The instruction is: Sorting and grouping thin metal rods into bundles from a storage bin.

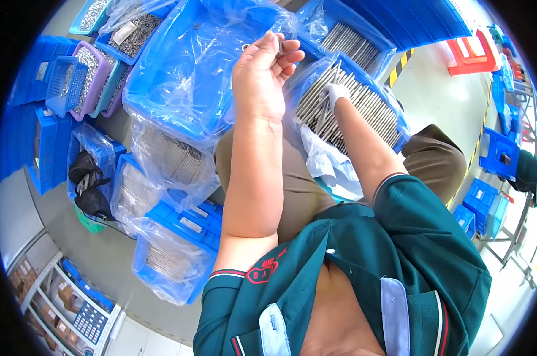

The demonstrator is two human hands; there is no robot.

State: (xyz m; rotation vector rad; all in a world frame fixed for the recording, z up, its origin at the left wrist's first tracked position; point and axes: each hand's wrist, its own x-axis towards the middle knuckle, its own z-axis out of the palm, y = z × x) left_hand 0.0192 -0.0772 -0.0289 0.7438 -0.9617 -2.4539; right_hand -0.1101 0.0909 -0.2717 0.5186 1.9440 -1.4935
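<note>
My left hand (262, 74) is bare and raised near the right edge of a large blue bin (161, 89) lined with clear plastic. Its thumb and fingers are curled together, and what they hold, if anything, is too small to make out. A small ring-shaped piece (246, 46) shows beside it against the lining. My right hand (338, 94), in a whitish glove, reaches into a blue crate packed with thin metal rods (369, 113). Its fingers close round a few rods lying at a slant across the others.
Behind the rod crate stands another lined blue crate (351, 47) of rods. Baskets of small metal parts (87, 77) stand at the far left. More lined crates (167, 255) sit at my left. A red stool (473, 56) and blue stool (499, 154) are to the right.
</note>
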